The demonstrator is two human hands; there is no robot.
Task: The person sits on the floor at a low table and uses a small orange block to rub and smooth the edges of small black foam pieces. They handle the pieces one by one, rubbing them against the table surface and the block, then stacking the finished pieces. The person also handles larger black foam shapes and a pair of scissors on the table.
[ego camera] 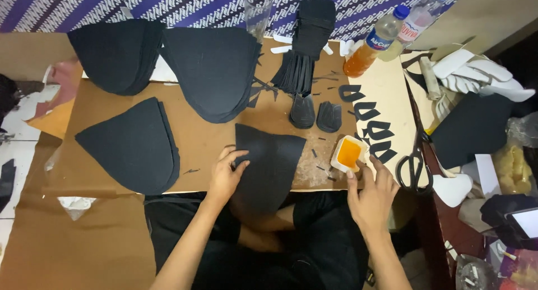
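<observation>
Left hand [225,175], forearm angled up from below, fingers curled, pinning a black fabric piece [268,164] at the brown board's [202,136] near edge. Right hand [371,197] loosely open, empty, fingertips beside the small white dish of orange glue [348,154].

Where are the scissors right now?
In the head view, the scissors lie at the right edge of the brown work board, just right of the right hand and the small white tub of orange glue.
</observation>
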